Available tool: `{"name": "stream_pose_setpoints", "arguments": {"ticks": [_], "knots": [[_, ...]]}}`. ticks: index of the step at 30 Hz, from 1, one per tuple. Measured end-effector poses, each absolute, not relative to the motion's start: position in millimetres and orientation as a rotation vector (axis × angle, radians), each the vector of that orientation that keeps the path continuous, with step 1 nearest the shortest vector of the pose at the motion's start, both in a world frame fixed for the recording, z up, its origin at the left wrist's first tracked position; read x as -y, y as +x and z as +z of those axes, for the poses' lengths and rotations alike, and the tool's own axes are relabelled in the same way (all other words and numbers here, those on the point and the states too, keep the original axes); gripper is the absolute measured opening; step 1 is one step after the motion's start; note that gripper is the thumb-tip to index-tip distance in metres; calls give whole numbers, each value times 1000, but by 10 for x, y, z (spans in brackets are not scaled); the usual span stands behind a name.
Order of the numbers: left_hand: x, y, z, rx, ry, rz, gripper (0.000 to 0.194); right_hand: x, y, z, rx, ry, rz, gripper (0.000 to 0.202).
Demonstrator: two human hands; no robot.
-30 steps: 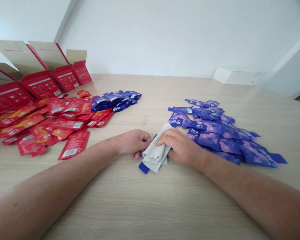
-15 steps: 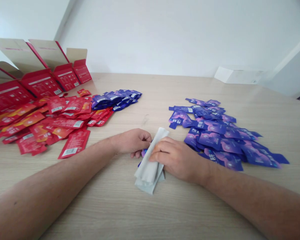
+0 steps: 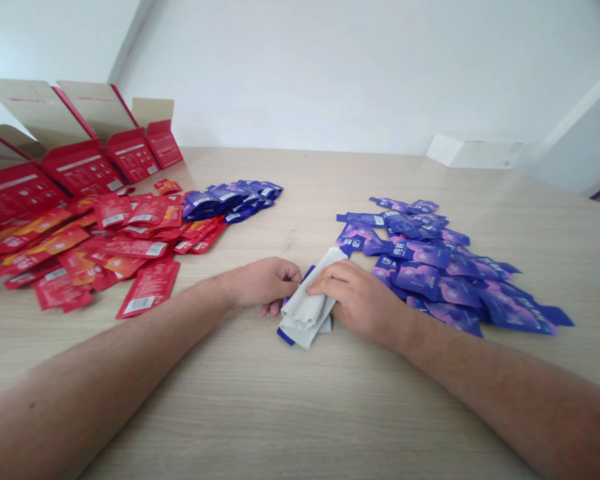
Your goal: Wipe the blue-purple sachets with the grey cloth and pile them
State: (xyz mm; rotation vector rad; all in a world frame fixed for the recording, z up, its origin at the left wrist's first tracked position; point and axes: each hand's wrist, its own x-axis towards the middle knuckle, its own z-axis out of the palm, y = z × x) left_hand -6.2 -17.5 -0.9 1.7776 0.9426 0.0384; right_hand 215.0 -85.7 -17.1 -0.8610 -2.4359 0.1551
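Note:
In the middle of the table, my right hand (image 3: 363, 297) grips a folded white cloth (image 3: 307, 308). The cloth lies over a purple sachet (image 3: 286, 336), of which only the lower end and a strip of the upper edge show. My left hand (image 3: 267, 285) is closed with its fingers pinching the left edge of that sachet; the fingertips are partly hidden behind the cloth. Close to my right hand lies a spread pile of purple sachets (image 3: 420, 275). Red sachets (image 3: 143, 287) lie in a heap left of my left hand.
Several open red cartons (image 3: 85, 167) stand along the left back with their flaps raised. A smaller stack of purple sachets (image 3: 230, 199) lies beside the red heap. At the back right a white box (image 3: 473, 152) rests against the wall (image 3: 320, 73).
My right hand has moved the cloth up and slightly right along the sachet, uncovering its lower end. My left hand has stayed in nearly the same spot.

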Motion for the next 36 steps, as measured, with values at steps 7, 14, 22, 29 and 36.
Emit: {"name": "stream_pose_setpoints", "arguments": {"ticks": [7,14,22,29,36], "knots": [[187,-55,4,-917,1756,24,20,895,2120,-167,2581,-706,141,22],[175,-58,-12,-926,1760,46,19,914,2095,-153,2550,-723,118,23],[177,-59,-9,-929,1731,71,18,892,2106,-168,2499,-827,113,24],[169,-61,14,-909,1738,48,22,963,2035,-148,2629,-619,122,20],[171,-67,1,-913,1737,57,23,929,2071,-146,2553,-754,106,22]]}}
